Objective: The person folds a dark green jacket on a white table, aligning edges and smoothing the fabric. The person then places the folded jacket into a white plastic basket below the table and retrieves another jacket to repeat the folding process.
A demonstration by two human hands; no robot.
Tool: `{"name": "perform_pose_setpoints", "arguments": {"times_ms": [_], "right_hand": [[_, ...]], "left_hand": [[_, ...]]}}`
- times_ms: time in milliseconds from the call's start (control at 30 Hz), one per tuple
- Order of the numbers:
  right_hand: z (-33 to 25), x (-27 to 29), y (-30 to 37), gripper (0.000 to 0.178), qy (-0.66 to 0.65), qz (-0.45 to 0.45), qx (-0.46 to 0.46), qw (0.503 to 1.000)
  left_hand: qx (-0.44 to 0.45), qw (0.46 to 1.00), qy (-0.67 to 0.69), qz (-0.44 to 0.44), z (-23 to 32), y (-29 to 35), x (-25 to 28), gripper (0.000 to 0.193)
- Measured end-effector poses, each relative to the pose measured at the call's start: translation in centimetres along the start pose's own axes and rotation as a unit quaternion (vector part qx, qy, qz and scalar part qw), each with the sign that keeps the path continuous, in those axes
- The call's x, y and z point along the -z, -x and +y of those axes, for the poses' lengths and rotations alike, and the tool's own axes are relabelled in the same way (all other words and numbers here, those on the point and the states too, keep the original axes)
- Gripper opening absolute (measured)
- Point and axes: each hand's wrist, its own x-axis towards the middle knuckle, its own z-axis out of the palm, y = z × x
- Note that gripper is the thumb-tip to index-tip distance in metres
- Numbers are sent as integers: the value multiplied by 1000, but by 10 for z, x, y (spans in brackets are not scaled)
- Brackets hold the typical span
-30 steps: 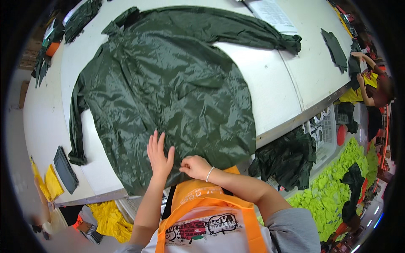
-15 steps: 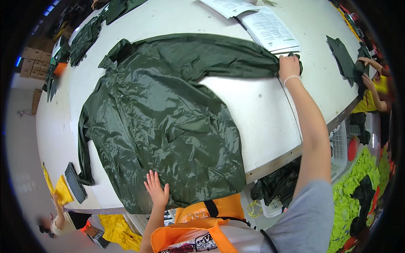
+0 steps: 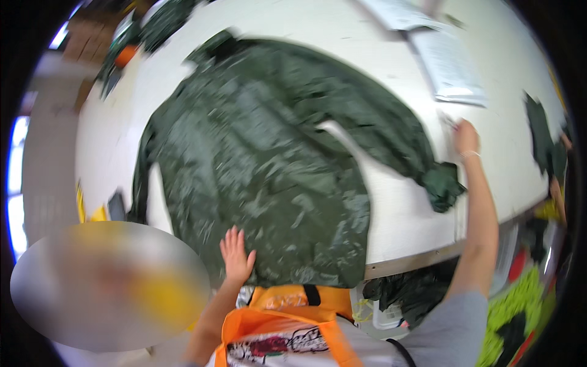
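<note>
A glossy dark green rain jacket [image 3: 269, 177] lies spread on the white table [image 3: 397, 232], its collar at the far side and its hem along the near edge. My left hand [image 3: 237, 254] rests flat on the jacket's lower front, fingers apart. The right sleeve bends down toward me, its bunched cuff [image 3: 443, 186] lying on the table. Beyond that cuff, my right hand [image 3: 466, 137] is closed near the tabletop, apart from the sleeve. A small, thin, pale thing shows at its fingertips, too blurred to name.
Printed sheets [image 3: 449, 67] lie at the far right. Folded dark green pieces [image 3: 538, 134] sit at the right edge beside a co-worker's hands. More dark green garments [image 3: 165, 24] lie at the far left. Below the table are dark garments [image 3: 416, 290] and a lime-green pile [image 3: 520, 306].
My right hand has let go of the sleeve cuff and moved onto the table beside it. The sleeve has swung down toward me. My left hand stays on the jacket; the view has shifted.
</note>
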Motion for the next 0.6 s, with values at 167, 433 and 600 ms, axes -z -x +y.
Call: {"name": "perform_pose_setpoints", "arguments": {"times_ms": [167, 433, 600], "right_hand": [[65, -54, -22, 10, -217, 60, 89, 970], [-307, 58, 139, 29, -320, -104, 188, 923], [-459, -2, 269, 35, -388, -189, 410, 804]], "left_hand": [[-5, 1000, 19, 14, -7, -1, -15, 73], [10, 998, 52, 20, -9, 25, -30, 71], [-31, 988, 148, -21, -17, 23, -9, 73]]}}
